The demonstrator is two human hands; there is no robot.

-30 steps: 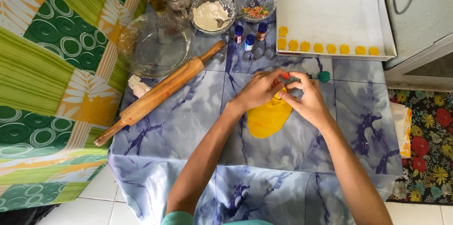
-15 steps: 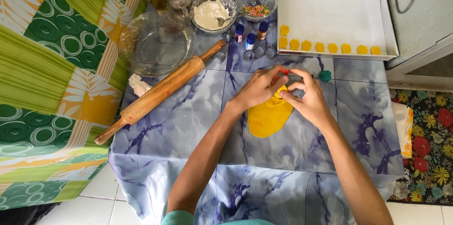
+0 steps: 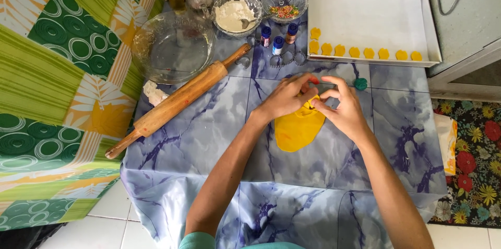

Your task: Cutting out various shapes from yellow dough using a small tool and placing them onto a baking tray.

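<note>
A home kitchen: rolling pin (image 3: 177,101), glass bowls (image 3: 174,45), baking tray (image 3: 373,16) on a clothed table (image 3: 209,139).

Dough sheet (image 3: 297,131) lies mid-table (image 3: 209,139) w/ both hands, left (image 3: 284,97) & right (image 3: 342,110), on its far edge. Rolling pin (image 3: 180,100) lies diagonally to the left. Glass bowl (image 3: 172,45) behind pin. Tray (image 3: 373,14) far right, w/ 7 cut pieces (image 3: 362,52) along its near edge. 3 small bottles (image 3: 278,40) just left of tray.

Both hands, the left hand (image 3: 284,97) and the right hand (image 3: 342,110), pinch the yellow dough (image 3: 297,131).
</note>
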